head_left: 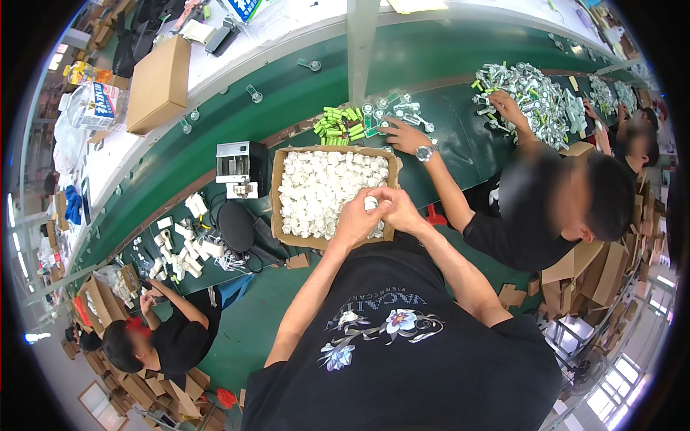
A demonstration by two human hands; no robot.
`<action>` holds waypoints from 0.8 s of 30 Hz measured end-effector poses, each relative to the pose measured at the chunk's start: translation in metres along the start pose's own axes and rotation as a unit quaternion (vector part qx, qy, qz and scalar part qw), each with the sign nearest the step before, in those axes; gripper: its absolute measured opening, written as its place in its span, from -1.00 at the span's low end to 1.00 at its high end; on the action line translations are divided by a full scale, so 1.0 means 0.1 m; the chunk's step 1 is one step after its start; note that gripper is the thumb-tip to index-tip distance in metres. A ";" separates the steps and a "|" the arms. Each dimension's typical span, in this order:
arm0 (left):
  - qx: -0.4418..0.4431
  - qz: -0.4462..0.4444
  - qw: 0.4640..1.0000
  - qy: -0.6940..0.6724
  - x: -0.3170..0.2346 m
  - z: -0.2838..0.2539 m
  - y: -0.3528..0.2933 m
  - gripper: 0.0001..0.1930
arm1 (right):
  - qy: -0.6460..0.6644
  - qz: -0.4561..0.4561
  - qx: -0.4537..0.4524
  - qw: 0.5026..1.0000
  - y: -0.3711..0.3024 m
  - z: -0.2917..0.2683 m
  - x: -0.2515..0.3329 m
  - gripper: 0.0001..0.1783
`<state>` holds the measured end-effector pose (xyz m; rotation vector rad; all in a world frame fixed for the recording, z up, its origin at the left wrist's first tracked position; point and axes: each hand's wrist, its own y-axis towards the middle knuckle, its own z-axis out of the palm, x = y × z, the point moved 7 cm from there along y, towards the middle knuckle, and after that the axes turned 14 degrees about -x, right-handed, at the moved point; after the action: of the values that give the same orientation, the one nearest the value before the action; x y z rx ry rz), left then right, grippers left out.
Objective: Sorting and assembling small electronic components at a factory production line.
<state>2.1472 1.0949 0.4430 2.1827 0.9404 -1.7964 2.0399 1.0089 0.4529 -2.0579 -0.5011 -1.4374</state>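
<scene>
Left hand (355, 218) and right hand (401, 210) together above a box (393, 171) of white parts (316, 188).
Head view: both hands are clamped on one white piece (371, 203), over the box's right side; a machine (236, 167) stands left of the box; green cylinders (335, 128) lie just beyond it.

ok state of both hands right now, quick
Left hand: closed, holding a small white piece.
Right hand: curled at the same piece; grip cannot be told.
</scene>
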 end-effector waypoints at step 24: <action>-0.076 0.012 0.993 0.092 0.43 -0.15 0.29 -0.51 | 0.057 -0.142 -0.460 0.875 2.07 -2.16 0.49 -0.50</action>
<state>2.1795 1.0949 0.3998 2.2807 1.0456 -1.4797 2.0251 0.7105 0.5041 -2.6435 -0.0345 -2.2647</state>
